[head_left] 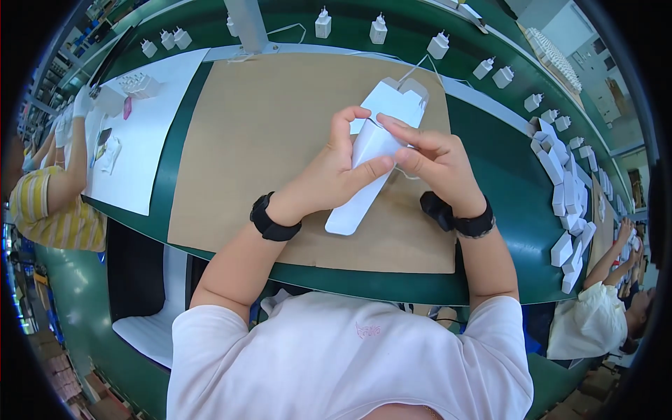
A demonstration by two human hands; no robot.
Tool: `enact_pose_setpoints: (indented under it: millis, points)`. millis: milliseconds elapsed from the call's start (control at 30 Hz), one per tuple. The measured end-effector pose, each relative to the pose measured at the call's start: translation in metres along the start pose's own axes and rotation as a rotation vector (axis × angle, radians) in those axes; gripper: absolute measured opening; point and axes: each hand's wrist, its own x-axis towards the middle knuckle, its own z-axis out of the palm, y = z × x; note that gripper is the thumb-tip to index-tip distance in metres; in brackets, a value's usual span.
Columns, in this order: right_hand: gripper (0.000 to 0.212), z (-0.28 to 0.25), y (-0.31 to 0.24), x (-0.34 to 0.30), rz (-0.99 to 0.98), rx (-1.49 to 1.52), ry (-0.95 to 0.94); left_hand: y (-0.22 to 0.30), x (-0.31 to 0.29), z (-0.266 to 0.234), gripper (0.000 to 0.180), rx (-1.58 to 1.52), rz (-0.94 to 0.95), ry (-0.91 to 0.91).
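A narrow white paper carton [363, 192] is tilted between my hands over the brown cardboard sheet [231, 161]. My left hand [323, 168] grips its left side, with the thumb across its face. On the other side my right hand [441, 162] pinches its upper right edge, fingers bent over the end. Just beyond my fingertips is another white carton piece [402, 101] with spread flaps; whether it is joined to the held carton I cannot tell. A thin white cable [414, 68] runs by its far end, and a bit of white cord shows beneath my right hand.
Small white plug adapters [378, 29] stand along the green ledge at the back. White cartons [560, 175] are heaped at the right. A metal post [246, 26] rises at the back. Co-workers sit on both sides; the left one has a white sheet [157, 126] with small parts.
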Motion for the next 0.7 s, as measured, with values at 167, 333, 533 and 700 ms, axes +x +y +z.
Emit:
enact_pose_setpoints:
  millis: [167, 333, 533, 700]
  points:
    - [0.034, -0.042, -0.012, -0.032, 0.016, -0.231, 0.411, 0.005, 0.015, 0.009, 0.073, 0.436, 0.18, 0.198]
    - [0.029, -0.153, -0.013, -0.094, -0.213, -1.526, 0.946, -0.009, 0.062, -0.005, 0.058, 1.042, 0.017, 0.239]
    - [0.031, -0.111, 0.003, -0.069, -0.02, -0.969, 0.617, 0.01, 0.065, -0.006, 0.039, 0.925, -0.058, 0.317]
    - [0.049, -0.032, 0.006, -0.005, 0.049, -0.424, 0.376, 0.028, 0.047, 0.009, 0.026, 0.486, 0.096, 0.193]
